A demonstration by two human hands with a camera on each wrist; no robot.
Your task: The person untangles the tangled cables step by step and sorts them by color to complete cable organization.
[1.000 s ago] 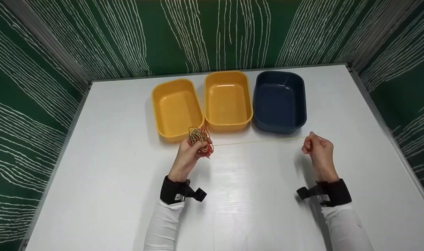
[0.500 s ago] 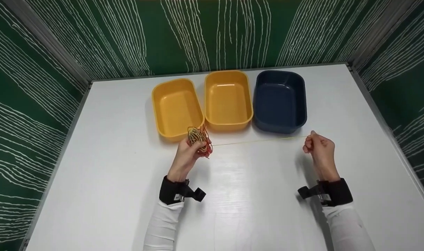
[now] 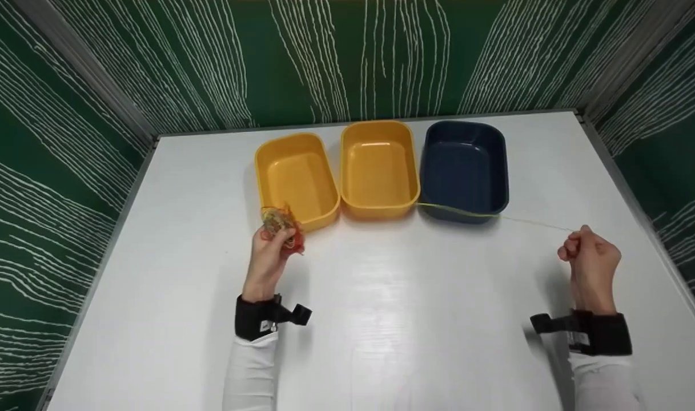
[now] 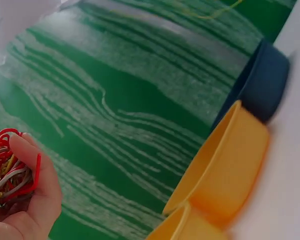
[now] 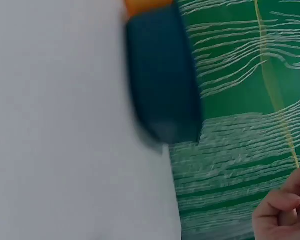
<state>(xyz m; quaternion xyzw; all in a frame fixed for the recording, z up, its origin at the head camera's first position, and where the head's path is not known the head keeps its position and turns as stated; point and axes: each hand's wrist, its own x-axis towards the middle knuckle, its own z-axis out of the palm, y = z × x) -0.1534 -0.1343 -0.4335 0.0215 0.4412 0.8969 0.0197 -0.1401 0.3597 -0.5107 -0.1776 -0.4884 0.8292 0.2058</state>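
Observation:
My left hand grips a tangled bundle of thin cords over the near rim of the left yellow tub. Red, yellow and grey strands show in the left wrist view, with the thumb laid across the bundle. Far to the right, my right hand pinches one end of a yellow cord. That cord trails leftward past the front of the blue tub; no strand shows between it and the bundle. In the right wrist view the yellow cord runs upward from the fingers.
At the back of the white table stand a left yellow tub, a middle yellow tub and a dark blue tub, side by side. Green walls with white streaks enclose the table's back and sides.
My hands have moved apart, the left with the bundle to the left, the right with the cord end to the right. The cord, earlier taut between them, now sags and trails from my right hand.

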